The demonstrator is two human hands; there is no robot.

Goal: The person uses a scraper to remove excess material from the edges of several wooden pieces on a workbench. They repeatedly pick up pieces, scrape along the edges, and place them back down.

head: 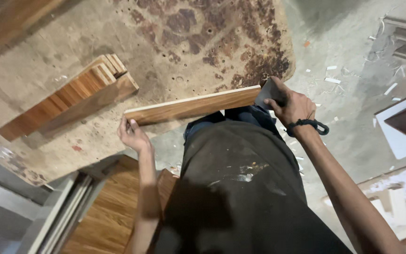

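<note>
A: Left hand?
B: Fingers curled on the near-left end of a wood-grain laminate strip, thumb up on its edge. Gripping it.

A: Right hand?
B: Closed around a dark flat block, looks like a sanding pad, can't tell for sure. The block presses on the strip's far-right end. Black cord bracelet on that wrist.

A: The strip itself?
B: Runs between both hands, tilted slightly up toward the right hand, held on edge at the near rim of a worn, stained workbench.

A: Past the left hand?
B: Up-left of it on the bench, a stack of similar brown strips standing on edge, well apart from the held one. Below the left forearm, a wood-grain panel and a pale frame piece just beside it.

A: Right side?
B: Beyond the right arm, concrete floor with white chips and scraps, white-edged boards further right. Person's dark apron between the arms.
</note>
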